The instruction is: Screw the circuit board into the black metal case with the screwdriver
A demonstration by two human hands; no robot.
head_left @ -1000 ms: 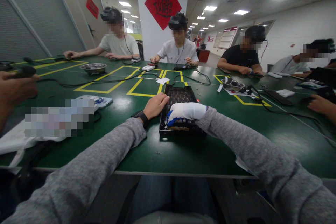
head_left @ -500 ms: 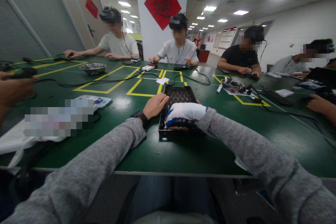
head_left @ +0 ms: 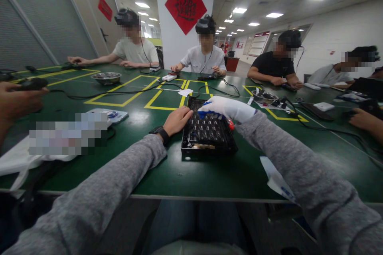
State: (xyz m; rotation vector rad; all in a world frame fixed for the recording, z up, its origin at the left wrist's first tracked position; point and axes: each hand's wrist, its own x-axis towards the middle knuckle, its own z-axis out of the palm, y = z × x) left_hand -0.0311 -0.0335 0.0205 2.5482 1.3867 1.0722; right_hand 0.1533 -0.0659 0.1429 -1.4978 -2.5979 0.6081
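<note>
The black case lies on the table between the hands, and it could slide or twist, I judge, if the left hand presses unevenly on its near-left side while the right pushes from above. Small parts inside could be knocked askew by the right fingertips, whose undersides are hidden; the right sleeve could brush the white piece beneath it off the near table edge. The bare left hand is fairly flat, fingers extended and close together, touching the case's left rim. The gloved right hand curls over the case's far part, beside a red thing; I cannot tell how narrow its grip is or whether it holds anything.
</note>
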